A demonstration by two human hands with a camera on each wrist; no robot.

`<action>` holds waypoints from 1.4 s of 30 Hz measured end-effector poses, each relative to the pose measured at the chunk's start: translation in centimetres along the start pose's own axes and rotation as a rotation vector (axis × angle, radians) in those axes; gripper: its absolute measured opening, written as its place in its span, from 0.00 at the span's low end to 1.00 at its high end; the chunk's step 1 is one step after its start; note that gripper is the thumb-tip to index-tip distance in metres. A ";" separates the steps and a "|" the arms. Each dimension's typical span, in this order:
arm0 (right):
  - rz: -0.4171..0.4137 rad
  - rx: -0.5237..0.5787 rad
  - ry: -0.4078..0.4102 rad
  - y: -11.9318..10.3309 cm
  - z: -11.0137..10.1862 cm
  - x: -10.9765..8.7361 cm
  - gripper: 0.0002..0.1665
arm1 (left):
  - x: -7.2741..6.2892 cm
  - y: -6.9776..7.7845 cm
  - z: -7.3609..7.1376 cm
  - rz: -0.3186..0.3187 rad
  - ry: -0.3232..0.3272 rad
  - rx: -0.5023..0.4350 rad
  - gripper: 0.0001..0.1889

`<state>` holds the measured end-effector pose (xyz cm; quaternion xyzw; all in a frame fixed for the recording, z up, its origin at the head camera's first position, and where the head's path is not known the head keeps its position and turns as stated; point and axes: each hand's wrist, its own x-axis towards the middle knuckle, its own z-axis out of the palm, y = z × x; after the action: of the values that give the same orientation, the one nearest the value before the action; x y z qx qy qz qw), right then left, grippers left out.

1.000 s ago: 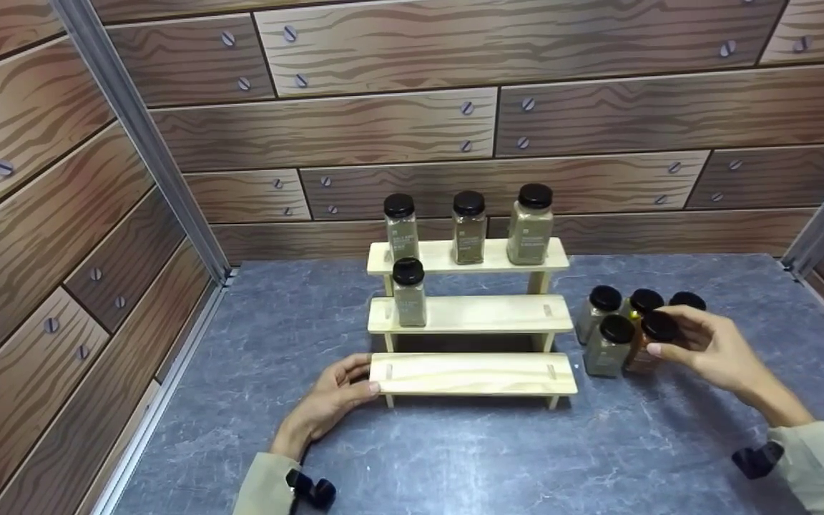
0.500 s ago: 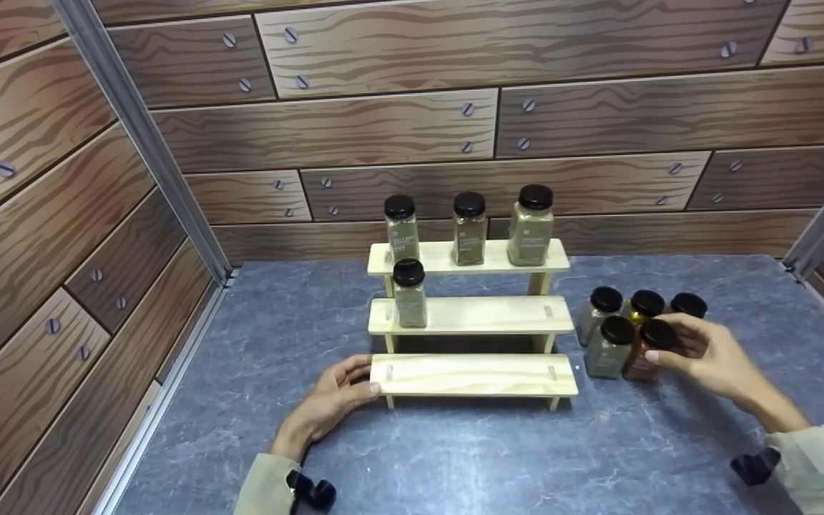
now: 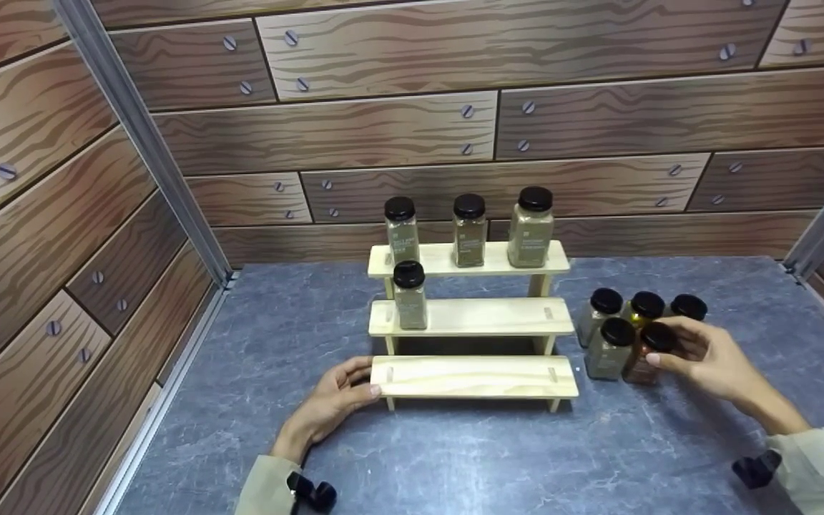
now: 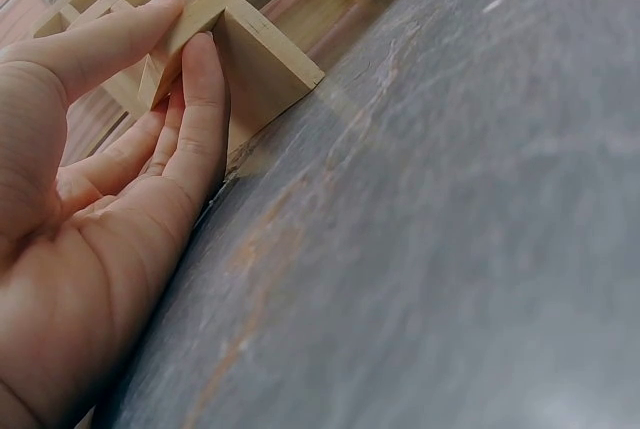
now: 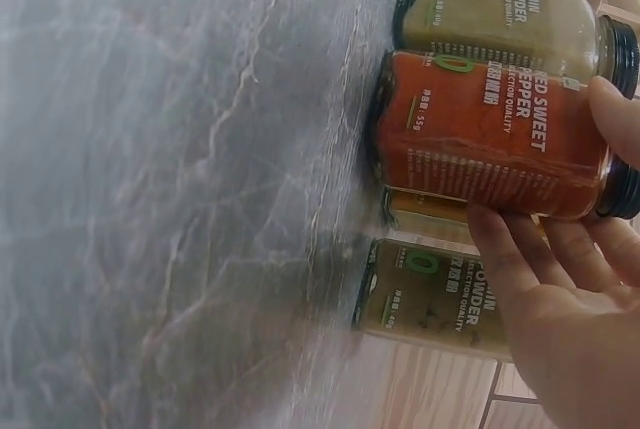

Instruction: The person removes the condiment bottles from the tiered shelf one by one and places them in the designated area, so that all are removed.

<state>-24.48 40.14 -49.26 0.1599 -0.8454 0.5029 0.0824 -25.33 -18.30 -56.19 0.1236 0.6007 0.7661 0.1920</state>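
Note:
My left hand point(image 3: 335, 400) pinches the left end of the lowest shelf of a three-tier wooden spice rack point(image 3: 475, 376), the thumb above and the fingers point(image 4: 205, 99) underneath. At the right, my right hand point(image 3: 716, 357) grips a spice jar of red powder point(image 5: 480, 139) labelled sweet pepper, thumb near its black lid and fingers round the other side. That jar stands upright close to the tabletop. Beside it is a jar of greenish cumin powder point(image 3: 607, 356). Behind them stand a grey-green jar point(image 3: 593, 322), a yellow jar point(image 3: 645, 309) and another black-lidded jar point(image 3: 689, 307), partly hidden by the hand.
Three jars line the top shelf: left point(image 3: 403, 239), middle point(image 3: 469, 239) and right point(image 3: 531, 236). A single jar point(image 3: 411, 304) occupies the left of the middle shelf point(image 3: 491, 315). Wood-patterned panels point(image 3: 398, 136) wall in the grey marbled table point(image 3: 283, 315) behind and at the sides.
The right hand and the red jar have shifted slightly toward the person, beside the front cumin jar. The left hand keeps its hold on the rack; the other jars stay put.

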 end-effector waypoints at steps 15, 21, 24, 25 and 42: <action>-0.047 0.021 -0.002 -1.5 -0.6 0.2 0.29 | 0.0 0.2 0.1 -0.006 0.002 -0.008 0.37; -0.105 0.013 0.010 -3.4 -1.4 0.5 0.28 | -0.1 0.1 0.1 0.001 -0.004 -0.013 0.36; -0.108 -0.015 0.015 -4.5 -1.6 0.7 0.28 | -0.1 0.1 0.1 0.002 -0.004 -0.011 0.36; -0.109 -0.024 0.016 -4.8 -1.5 0.7 0.28 | -0.1 0.1 0.1 0.002 -0.005 -0.010 0.37; -0.209 -0.071 -0.106 -12.1 3.9 4.8 0.29 | -0.2 0.3 0.1 0.000 -0.012 -0.008 0.37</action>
<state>-24.60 30.45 -39.69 0.2703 -0.8446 0.4522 0.0952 -25.16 -18.37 -55.85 0.1275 0.5964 0.7677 0.1964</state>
